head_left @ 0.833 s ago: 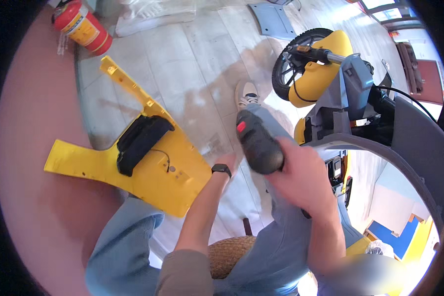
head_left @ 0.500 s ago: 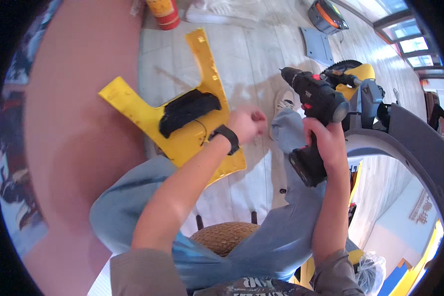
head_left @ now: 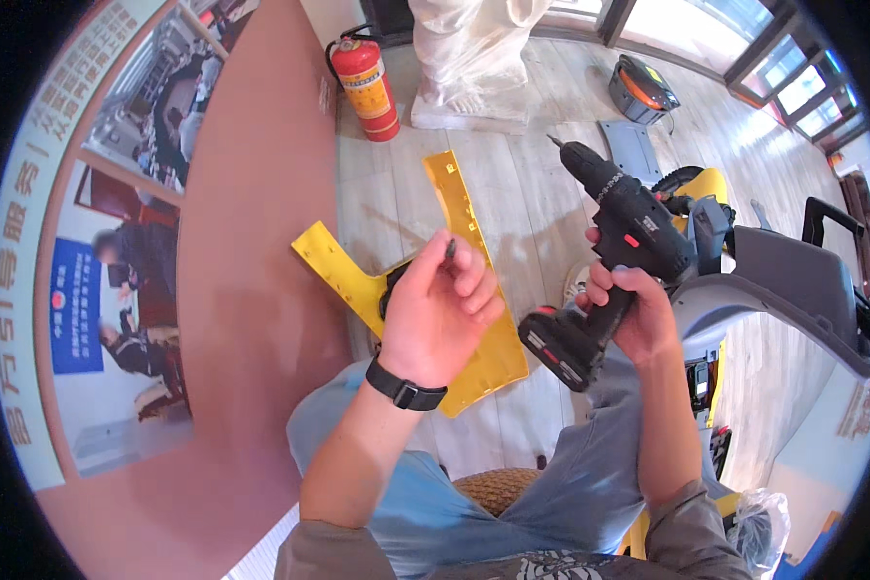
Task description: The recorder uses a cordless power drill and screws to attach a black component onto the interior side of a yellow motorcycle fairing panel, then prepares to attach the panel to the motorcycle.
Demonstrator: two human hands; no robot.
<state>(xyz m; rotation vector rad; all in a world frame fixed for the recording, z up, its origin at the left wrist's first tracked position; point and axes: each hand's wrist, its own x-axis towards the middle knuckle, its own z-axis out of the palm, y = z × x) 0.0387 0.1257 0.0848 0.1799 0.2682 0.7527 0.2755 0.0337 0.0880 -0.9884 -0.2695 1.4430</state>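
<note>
In my right hand (head_left: 645, 311) is a black cordless drill (head_left: 636, 224), fingers wrapped round its grip. A bit shows at the drill's tip, which points up and to the left. My left hand (head_left: 447, 307), with a black band on the wrist, is raised with thumb and forefinger pinched on a small dark screw (head_left: 450, 249). Below and behind that hand lies a yellow plastic panel (head_left: 488, 372) with two long arms reaching away from me. A black part (head_left: 390, 290) on the panel is mostly hidden by my left hand.
A red fire extinguisher (head_left: 365, 87) stands by the wall, beside a white statue base (head_left: 469, 114). Further right are a grey-orange case (head_left: 643, 89) and a flat grey panel (head_left: 630, 150). A grey and yellow machine (head_left: 744, 275) stands close on my right. A woven stool (head_left: 496, 490) is under me.
My left hand has risen from above the panel, turning so the pinched screw shows. The drill has tilted further upright in my right hand. The view has shifted, bringing in more wall and extinguisher.
</note>
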